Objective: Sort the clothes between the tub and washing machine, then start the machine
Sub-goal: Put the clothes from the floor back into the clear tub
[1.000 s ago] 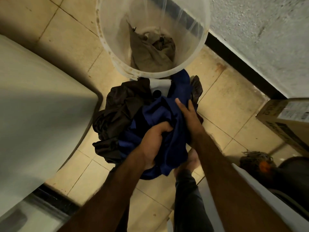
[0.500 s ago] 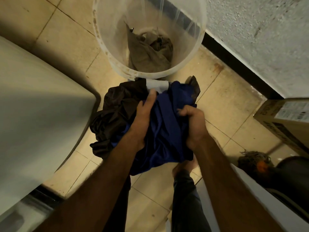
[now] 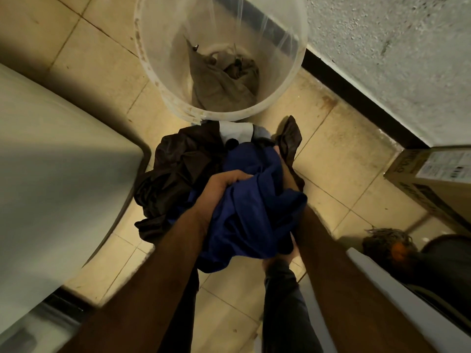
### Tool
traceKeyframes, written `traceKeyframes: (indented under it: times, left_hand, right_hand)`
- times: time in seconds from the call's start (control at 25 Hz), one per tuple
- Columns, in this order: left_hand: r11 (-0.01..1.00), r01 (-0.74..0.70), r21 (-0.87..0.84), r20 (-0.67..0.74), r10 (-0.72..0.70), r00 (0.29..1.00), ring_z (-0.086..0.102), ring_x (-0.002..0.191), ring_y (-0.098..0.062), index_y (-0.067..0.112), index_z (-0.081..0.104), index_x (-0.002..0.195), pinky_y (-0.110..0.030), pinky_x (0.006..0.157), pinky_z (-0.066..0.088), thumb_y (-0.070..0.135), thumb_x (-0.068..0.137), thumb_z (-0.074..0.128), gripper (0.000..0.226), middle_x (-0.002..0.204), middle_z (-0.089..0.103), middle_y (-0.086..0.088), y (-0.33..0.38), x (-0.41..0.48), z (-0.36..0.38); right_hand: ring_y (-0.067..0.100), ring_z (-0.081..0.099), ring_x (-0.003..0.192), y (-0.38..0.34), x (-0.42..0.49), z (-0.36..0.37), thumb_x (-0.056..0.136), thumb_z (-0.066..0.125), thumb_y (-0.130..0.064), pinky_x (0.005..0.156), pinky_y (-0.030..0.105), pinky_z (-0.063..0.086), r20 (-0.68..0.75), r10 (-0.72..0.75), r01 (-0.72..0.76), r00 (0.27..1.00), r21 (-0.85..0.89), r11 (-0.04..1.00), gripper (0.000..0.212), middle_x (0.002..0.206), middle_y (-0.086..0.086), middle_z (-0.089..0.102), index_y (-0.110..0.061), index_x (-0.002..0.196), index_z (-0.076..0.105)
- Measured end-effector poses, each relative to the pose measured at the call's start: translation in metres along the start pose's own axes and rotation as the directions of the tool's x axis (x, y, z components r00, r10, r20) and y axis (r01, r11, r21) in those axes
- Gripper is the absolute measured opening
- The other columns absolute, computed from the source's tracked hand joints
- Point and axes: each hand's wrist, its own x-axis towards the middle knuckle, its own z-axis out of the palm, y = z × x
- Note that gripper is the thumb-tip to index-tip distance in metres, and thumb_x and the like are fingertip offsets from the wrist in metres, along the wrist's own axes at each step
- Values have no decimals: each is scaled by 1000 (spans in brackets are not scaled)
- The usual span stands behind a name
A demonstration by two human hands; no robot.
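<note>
The blue cloth [image 3: 252, 207] is soft, light and floppy, so grab a big bunch near its middle. It sits on the dark clothes [image 3: 178, 169] on the floor, between the tub [image 3: 158, 80] and the washing machine [image 3: 51, 174]. The left hand [image 3: 221, 184] squeezes a fold. The right hand [image 3: 285, 171] is tucked behind it; I cannot tell its grip. A moment ago the left hand lay flat.
</note>
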Motion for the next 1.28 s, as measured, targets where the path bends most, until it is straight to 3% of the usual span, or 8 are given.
traceKeyframes:
  times: [0.12,0.28,0.48,0.64,0.72,0.88,1.12,1.28]
  left_hand:
    - [988,-152,22,-219,153,964,72,98,-26,11,73,114,-35,88,61,22,94,65,24,107,76,-7,1,7,-1]
    - [774,-290,564,-443,579,684,66,95,-10,23,67,111,-31,94,55,34,97,66,18,97,67,12,5,13,-6]
    - [966,-247,74,-63,252,966,61,128,-22,25,59,141,-37,111,47,62,94,52,60,138,65,-4,3,-4,6]
    - [933,-340,116,92,330,939,66,94,18,66,71,89,-1,75,51,48,103,45,35,96,70,40,-17,-14,7]
    - [920,-344,187,194,308,931,69,104,6,51,76,102,-9,82,53,35,95,60,24,108,75,26,-22,-18,6]
    - [868,-490,85,-36,494,869,73,104,-12,39,73,113,-21,79,59,12,96,62,34,113,77,7,-12,-19,15]
    - [931,-348,108,-102,358,928,76,99,-26,14,70,121,-39,79,65,25,99,59,27,110,77,-11,37,-20,29]
    - [935,-352,51,-27,353,935,73,109,-24,18,68,128,-41,94,59,41,99,58,38,120,75,-7,68,-25,35]
  right_hand:
    - [22,65,124,9,-17,8,86,68,-59,96,37,56,141,70,-107,987,271,957,71,145,7,60,-23,145,54]
    - [26,70,117,9,-47,6,75,85,-47,95,39,59,360,74,-130,930,133,983,70,132,7,71,-21,136,62]
    - [21,76,95,-12,-46,14,82,76,-6,76,27,61,258,-121,96,958,107,990,34,103,7,79,-6,116,71]
    - [17,75,102,-33,-42,10,92,73,-30,78,27,60,134,-208,201,969,70,977,42,112,4,77,-8,128,65]
    - [8,76,94,-50,-43,17,93,72,-36,76,21,60,111,-282,285,953,-5,959,35,104,-5,78,-15,122,68]
    - [1,68,112,-57,-65,27,79,66,-67,93,19,55,263,-339,389,903,-171,905,53,119,-19,73,-37,122,66]
    - [8,69,116,-50,-75,14,76,82,2,88,17,56,533,-385,489,753,-62,870,79,126,-5,70,-17,144,46]
    - [15,72,109,-74,-61,21,76,77,16,87,25,58,474,-503,616,722,-111,780,66,113,-4,74,-20,128,57]
